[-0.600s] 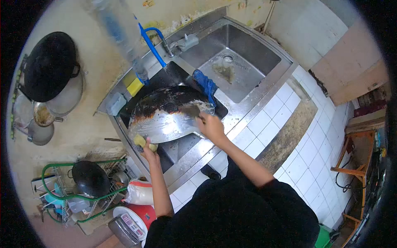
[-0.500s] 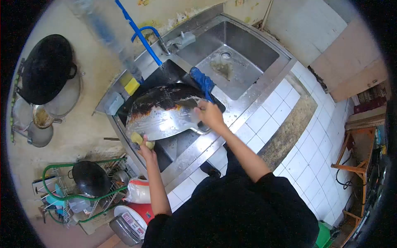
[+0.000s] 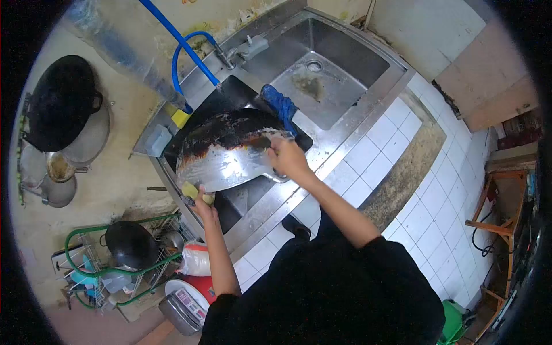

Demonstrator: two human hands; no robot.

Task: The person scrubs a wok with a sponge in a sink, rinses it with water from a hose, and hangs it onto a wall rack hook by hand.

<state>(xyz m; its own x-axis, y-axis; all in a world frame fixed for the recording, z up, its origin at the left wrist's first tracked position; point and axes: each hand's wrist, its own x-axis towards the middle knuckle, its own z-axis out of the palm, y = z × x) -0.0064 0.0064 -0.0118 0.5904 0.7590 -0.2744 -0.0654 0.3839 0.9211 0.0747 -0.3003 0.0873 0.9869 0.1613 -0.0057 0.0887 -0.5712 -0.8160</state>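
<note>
A large wok (image 3: 224, 164), black and rusty on its upper part and bare shiny metal lower down, rests tilted in the left sink basin. My left hand (image 3: 202, 206) is closed at its lower left edge, around a yellowish sponge (image 3: 188, 190). My right hand (image 3: 286, 157) is closed on a scraper (image 3: 262, 142) whose blade lies against the wok's surface near its right side; the blade is partly blurred. A blue cloth (image 3: 280, 105) lies over the basin divider behind the wok.
A blue hose (image 3: 183, 41) runs down to the basin beside the faucet (image 3: 225, 60). The right sink basin (image 3: 336, 75) holds murky residue. A dish rack (image 3: 98, 272) stands at lower left; pans (image 3: 63, 100) hang on the wall.
The view has shifted slightly. My right hand and the scraper have moved a little over the wok's right side. My left hand keeps its place at the wok's edge.
</note>
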